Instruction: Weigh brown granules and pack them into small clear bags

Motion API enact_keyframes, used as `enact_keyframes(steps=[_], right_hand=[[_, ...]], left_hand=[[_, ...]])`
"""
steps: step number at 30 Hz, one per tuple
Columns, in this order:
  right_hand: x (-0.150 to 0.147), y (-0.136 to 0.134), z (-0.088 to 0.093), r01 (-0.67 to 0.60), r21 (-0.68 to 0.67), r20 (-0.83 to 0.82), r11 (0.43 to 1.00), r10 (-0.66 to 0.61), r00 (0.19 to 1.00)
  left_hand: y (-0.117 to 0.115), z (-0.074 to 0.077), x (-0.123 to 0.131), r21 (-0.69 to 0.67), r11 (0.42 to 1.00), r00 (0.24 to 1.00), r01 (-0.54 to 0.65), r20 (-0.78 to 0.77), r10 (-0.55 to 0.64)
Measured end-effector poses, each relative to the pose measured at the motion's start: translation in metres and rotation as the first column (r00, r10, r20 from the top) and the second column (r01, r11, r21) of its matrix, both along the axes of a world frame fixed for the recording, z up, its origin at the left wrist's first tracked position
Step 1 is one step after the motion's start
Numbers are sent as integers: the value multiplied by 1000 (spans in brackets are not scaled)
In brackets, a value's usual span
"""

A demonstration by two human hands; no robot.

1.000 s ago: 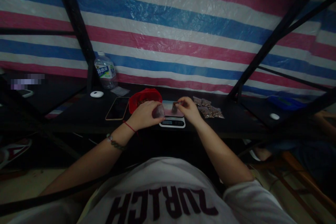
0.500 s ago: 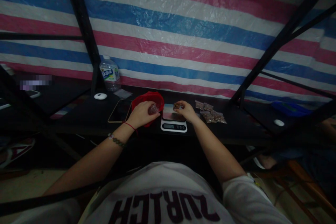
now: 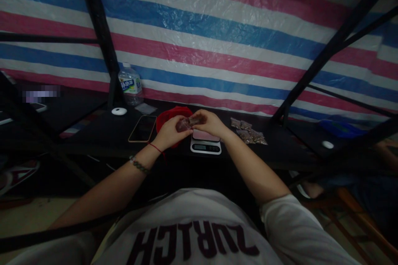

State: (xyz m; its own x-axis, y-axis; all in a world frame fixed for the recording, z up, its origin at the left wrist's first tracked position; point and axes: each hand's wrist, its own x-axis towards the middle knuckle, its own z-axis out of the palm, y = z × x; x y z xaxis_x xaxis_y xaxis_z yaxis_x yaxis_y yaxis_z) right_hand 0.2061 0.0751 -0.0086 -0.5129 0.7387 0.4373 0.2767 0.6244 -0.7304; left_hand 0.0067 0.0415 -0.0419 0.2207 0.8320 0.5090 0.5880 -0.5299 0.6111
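Note:
My left hand (image 3: 172,131) is closed round a small clear plastic bag (image 3: 184,124), in front of a red bag or basin (image 3: 174,113). My right hand (image 3: 209,123) holds something small and brown (image 3: 197,120) between thumb and fingers, right beside the mouth of the clear bag. Under my right hand is a white kitchen scale (image 3: 205,148) with a shiny plate, partly covered by the hand. Several small filled bags (image 3: 251,136) with brown contents lie to the right of the scale.
A phone (image 3: 142,128) lies left of the red container. Behind it are flat clear bags (image 3: 145,108), a white round object (image 3: 119,111) and a plastic bottle (image 3: 130,85). Black metal posts (image 3: 104,41) flank the work area. A blue tray (image 3: 340,128) is at the right.
My right hand has risen off the scale plate and moved left with the brown thing, up to the clear bag in my left hand. The left hand has barely moved.

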Motion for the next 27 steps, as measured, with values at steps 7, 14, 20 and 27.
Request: enact_keyframes(steps=[7, 14, 20, 27], right_hand=[[-10, -7, 30, -126, 35, 5, 991, 126, 992], [-17, -8, 28, -139, 87, -68, 986, 145, 987], [-17, -13, 34, -107, 147, -19, 983, 111, 994], [-15, -18, 38, -32, 241, 44, 970, 22, 999]], left_hand=[[-1, 0, 4, -25, 999, 985, 22, 170, -18], [6, -8, 2, -8, 996, 944, 90, 318, -83], [8, -10, 1, -4, 997, 921, 83, 382, -75], [1, -5, 6, -3, 994, 910, 106, 404, -96]])
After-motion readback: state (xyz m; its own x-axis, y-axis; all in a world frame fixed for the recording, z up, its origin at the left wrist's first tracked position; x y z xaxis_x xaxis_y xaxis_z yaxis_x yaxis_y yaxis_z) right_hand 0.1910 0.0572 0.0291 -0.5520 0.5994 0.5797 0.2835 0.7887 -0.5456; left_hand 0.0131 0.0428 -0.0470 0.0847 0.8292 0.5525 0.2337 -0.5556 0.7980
